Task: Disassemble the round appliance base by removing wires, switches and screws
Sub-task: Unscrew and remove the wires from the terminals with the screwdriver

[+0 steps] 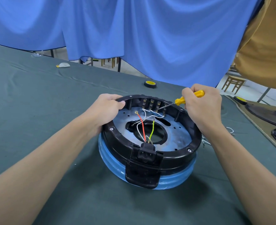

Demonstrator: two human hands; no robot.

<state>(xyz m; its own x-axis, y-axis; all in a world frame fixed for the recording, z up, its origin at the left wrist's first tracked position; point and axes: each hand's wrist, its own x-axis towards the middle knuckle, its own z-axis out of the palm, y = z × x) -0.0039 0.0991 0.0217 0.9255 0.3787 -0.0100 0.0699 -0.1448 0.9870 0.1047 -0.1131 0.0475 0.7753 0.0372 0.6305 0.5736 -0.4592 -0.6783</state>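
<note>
The round appliance base (pixel 179 153) lies upside down on the table, a black ring over a blue body with a metal plate inside. Red (pixel 142 127), yellow-green (pixel 151 130) and white wires (pixel 148 115) run from the black power socket (pixel 146 151) at the near rim. A row of switches (pixel 155 104) lines the far inner wall. My left hand (pixel 106 109) grips the far-left rim. My right hand (pixel 202 104) holds a yellow-handled screwdriver (pixel 179 100), its tip at the switches.
A green cloth (pixel 52 111) covers the table. A roll of black tape (pixel 150 84) lies beyond the base, a white and yellow item (pixel 63 65) far left. Dark round parts (pixel 267 114) sit on a mat at the right. Loose white wires (pixel 230 131) lie right of the base.
</note>
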